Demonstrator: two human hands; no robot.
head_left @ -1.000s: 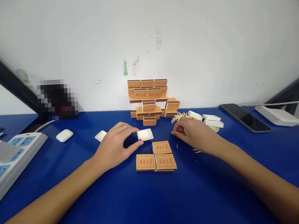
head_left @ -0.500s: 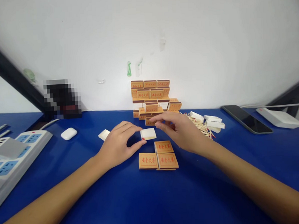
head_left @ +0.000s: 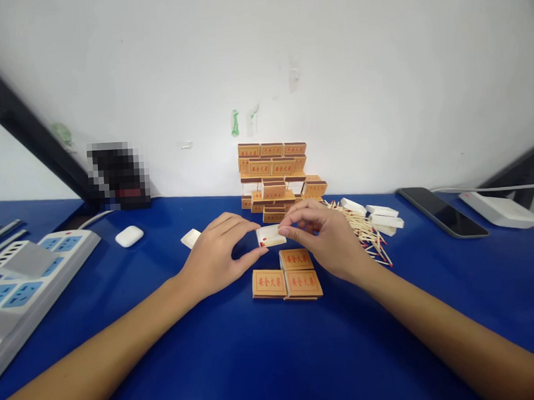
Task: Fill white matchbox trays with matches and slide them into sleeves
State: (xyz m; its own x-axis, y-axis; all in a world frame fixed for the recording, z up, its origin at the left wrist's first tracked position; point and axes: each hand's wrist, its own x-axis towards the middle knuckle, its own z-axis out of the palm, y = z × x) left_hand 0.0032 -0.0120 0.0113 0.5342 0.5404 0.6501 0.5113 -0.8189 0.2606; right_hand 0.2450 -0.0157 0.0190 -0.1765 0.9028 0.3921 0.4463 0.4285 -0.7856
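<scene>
A small white matchbox tray (head_left: 274, 231) lies on the blue table with a few red-headed matches (head_left: 264, 242) at its left end. My left hand (head_left: 222, 250) is closed round that end, thumb in front and fingers behind. At the tray's right back corner, my right hand (head_left: 325, 236) has thumb and fingertips pinched together; what is between them is too small to make out. Just in front sit orange matchboxes (head_left: 302, 282) with red lettering. Behind my hands, a stepped stack of matchboxes (head_left: 273, 189) stands against the wall.
Loose matches (head_left: 364, 225) are piled to the right, beside several white trays (head_left: 381, 212). A phone (head_left: 444, 211) and a white box (head_left: 500, 208) lie farther right. At left are another tray (head_left: 189, 238), a white earbud case (head_left: 129, 236) and a power strip (head_left: 79, 242).
My right hand has come down to the tray, and its loosely curved fingers have closed to a pinch. My left hand stays at the tray's left end. The view has shifted slightly.
</scene>
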